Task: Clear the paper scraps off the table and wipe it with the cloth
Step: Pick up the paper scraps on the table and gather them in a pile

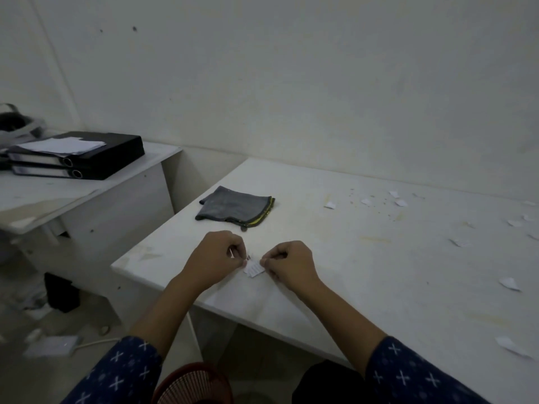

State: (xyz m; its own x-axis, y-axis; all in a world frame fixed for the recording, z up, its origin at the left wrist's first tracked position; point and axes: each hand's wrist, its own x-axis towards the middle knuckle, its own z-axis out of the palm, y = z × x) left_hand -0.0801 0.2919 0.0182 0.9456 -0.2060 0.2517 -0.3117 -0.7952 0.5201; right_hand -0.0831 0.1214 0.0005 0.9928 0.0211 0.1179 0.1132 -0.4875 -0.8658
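Both my hands are over the near left part of the white table (364, 258). My right hand (288, 265) pinches a small printed paper scrap (254, 269) by its right edge. My left hand (217, 256) is closed with its fingertips at the scrap's left edge, and a bit of white paper shows inside its fingers. A folded grey cloth (234, 207) with a yellow-trimmed edge lies flat just beyond my hands. Several more white paper scraps (401, 202) are scattered across the right half of the table, one (509, 283) nearer the front.
A red mesh bin (194, 383) stands on the floor below the table's front edge. A second desk (87, 188) at the left carries two black binders (78, 157) with loose sheets on top. A white power strip (52, 345) and litter lie on the floor.
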